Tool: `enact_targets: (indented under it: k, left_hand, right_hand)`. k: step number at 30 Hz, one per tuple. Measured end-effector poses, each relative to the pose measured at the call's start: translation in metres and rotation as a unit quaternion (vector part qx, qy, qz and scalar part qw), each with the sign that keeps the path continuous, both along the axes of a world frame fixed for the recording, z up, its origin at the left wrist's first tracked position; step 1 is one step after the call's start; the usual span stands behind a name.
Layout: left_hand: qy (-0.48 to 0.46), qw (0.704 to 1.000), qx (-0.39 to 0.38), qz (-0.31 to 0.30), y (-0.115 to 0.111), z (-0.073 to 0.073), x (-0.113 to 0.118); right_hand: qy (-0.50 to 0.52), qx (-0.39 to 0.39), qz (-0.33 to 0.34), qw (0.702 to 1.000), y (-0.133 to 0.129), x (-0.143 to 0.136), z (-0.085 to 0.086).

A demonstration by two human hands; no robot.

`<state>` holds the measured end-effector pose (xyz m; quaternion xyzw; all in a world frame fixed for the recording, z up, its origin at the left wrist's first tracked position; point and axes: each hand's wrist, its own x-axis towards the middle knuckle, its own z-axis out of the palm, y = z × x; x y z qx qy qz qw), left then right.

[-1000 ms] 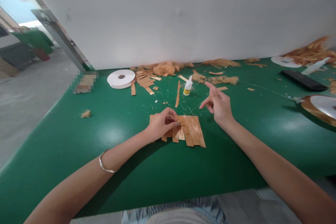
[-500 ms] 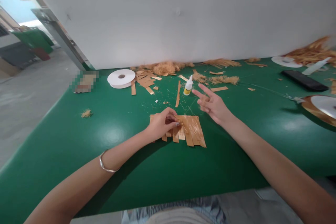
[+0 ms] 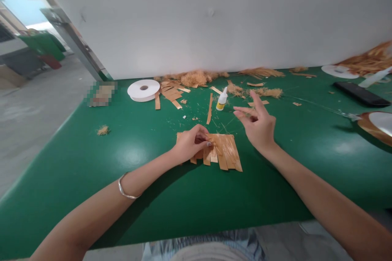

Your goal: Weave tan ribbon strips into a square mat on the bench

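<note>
A panel of tan flat strips laid side by side, with uneven lower ends and a shiny right part, lies on the green table. My left hand rests over its left half, thumb and fingers pinched on a crumpled tan fibre strip at the panel's surface. Its palm hides part of the panel. To the right, my right hand is raised above the table, fingers apart, the index pointing up and away. No held object shows in it. Just left of that hand stands a small white glue bottle with a yellow label.
A white tape roll lies at the back left beside loose tan strips. Frayed fibre lines the wall. To the right are a black phone, a white-tipped bottle and a brown-and-white spool.
My right hand has moved slightly right and turned, its index finger now pointing upward. My left hand keeps its pinch on the panel. The view has shifted a little.
</note>
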<state>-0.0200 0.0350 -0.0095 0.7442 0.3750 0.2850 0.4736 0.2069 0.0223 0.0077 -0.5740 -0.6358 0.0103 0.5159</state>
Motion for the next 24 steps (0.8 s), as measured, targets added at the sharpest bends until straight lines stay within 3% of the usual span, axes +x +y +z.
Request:
enact_targets:
  k: [5, 11, 15, 17, 20, 24]
  left_hand:
    - [-0.009, 1.0, -0.01, -0.007, 0.001, -0.003, 0.0]
    - [0.0, 1.0, -0.006, -0.006, 0.0, 0.0, -0.001]
    - [-0.003, 1.0, -0.01, -0.008, -0.001, 0.002, 0.0]
    - [-0.004, 1.0, -0.003, -0.008, -0.001, 0.001, 0.0]
    - [-0.007, 1.0, 0.005, -0.008, 0.0, -0.002, 0.0]
    - [-0.005, 1.0, 0.008, -0.008, 0.001, -0.003, 0.0]
  right_hand:
    - [0.158, -0.1, 0.068, 0.98, 0.004, 0.0, 0.003]
    - [0.341, -0.23, 0.192, 0.891, 0.014, 0.006, 0.001]
    - [0.392, -0.275, 0.238, 0.845, 0.017, 0.009, 0.003]
    - [0.367, -0.268, 0.243, 0.857, 0.016, 0.008, 0.004]
    - [0.278, -0.219, 0.226, 0.908, 0.013, 0.007, 0.005]
    - [0.049, -0.13, 0.159, 0.977, 0.007, 0.008, 0.003]
